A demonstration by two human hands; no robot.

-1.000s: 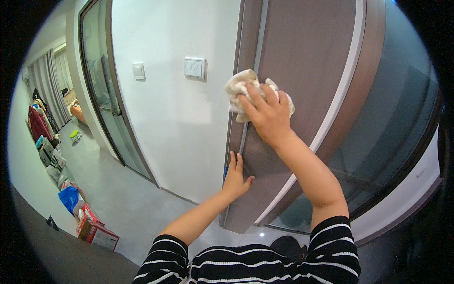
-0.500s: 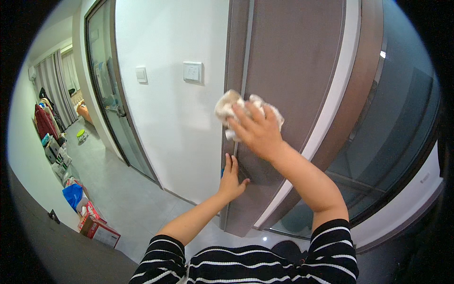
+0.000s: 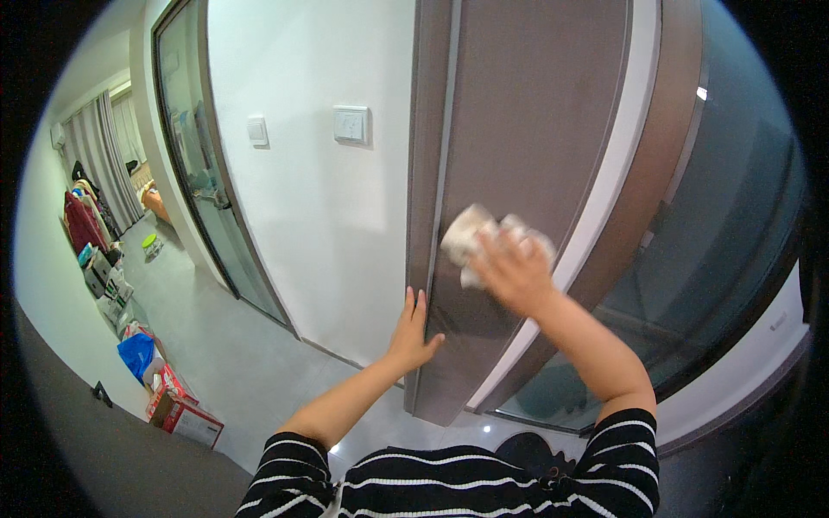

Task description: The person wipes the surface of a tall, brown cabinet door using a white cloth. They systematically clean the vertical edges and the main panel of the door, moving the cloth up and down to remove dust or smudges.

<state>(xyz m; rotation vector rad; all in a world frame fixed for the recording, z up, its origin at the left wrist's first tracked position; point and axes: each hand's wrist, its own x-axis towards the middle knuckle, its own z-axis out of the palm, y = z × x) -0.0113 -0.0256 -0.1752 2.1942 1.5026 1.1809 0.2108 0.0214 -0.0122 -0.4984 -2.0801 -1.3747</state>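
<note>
My right hand [image 3: 516, 274] presses a crumpled white cloth [image 3: 471, 237] flat against the brown door panel [image 3: 527, 129], about halfway down it. My left hand [image 3: 413, 332] lies lower on the door's left edge, fingers straight and together, steadying the panel. Both forearms rise from striped black-and-white sleeves at the bottom of the view. The cloth is partly covered by my right fingers.
A white wall [image 3: 319, 216] with two light switches [image 3: 351, 124] stands left of the door. A dark glass sliding door [image 3: 199, 173] is farther left. Boxes and bags [image 3: 164, 393] line the hallway floor. Dark glass [image 3: 717, 224] fills the right.
My right hand has slid the cloth down the door panel from near its top to mid-height. My left hand stays on the door edge.
</note>
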